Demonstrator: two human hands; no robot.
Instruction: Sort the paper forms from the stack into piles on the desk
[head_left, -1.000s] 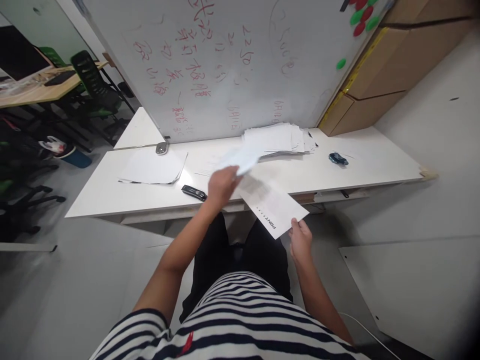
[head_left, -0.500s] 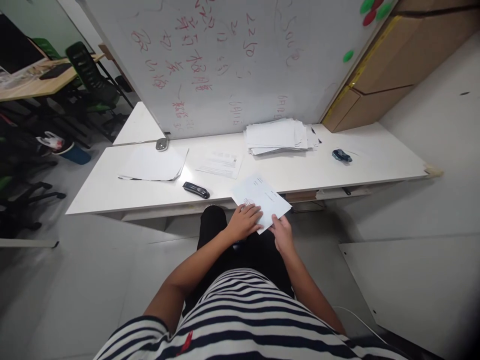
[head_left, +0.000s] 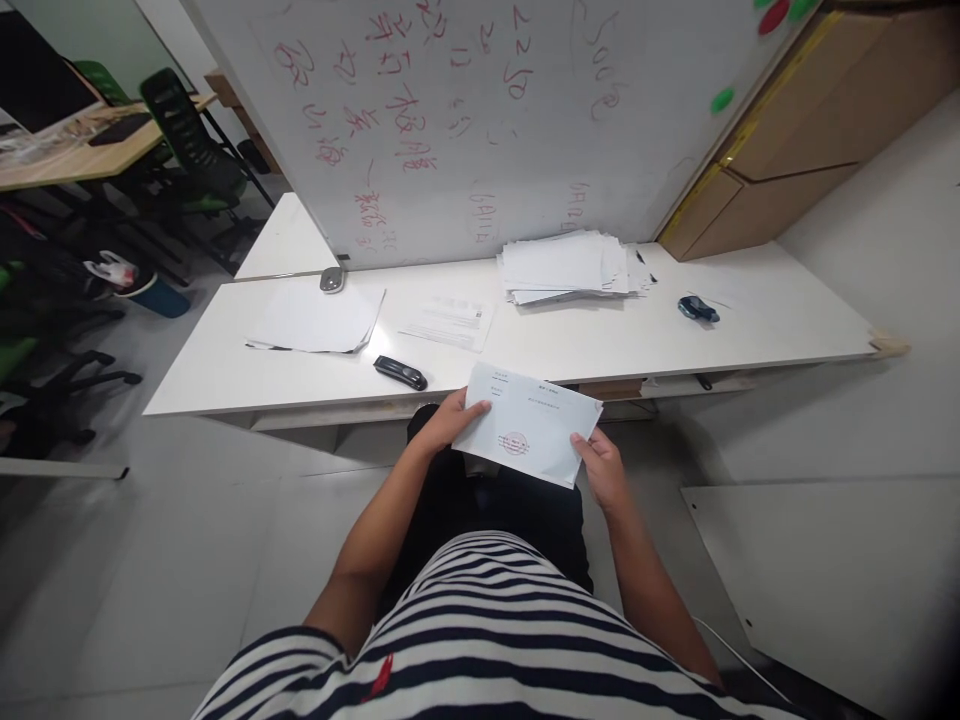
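Note:
Between my two hands is a pale blue-white sheet of paper (head_left: 534, 420), perhaps folded or several layers, with small print and a round red stamp. My left hand (head_left: 450, 418) grips its left edge, thumb on top. At the lower right edge my right hand (head_left: 600, 462) pinches it the same way, fingers hidden beneath. The paper is held over my lap, just in front of the white desk's edge. Nearest on the desk (head_left: 315, 385) lies a black stapler (head_left: 400, 373), left of the paper.
A printed sheet (head_left: 448, 322) lies behind the stapler, and a thin paper stack (head_left: 319, 318) is at left beside a grey round object (head_left: 331, 280). A thick paper pile (head_left: 566, 267) stands before the whiteboard (head_left: 465, 130). A small dark blue object (head_left: 698, 309) is at right, near cardboard boxes (head_left: 795, 130).
The paper has turned from a slanted position to nearly level. My left hand has moved from lying across its front to gripping the left edge; my right hand has shifted slightly right.

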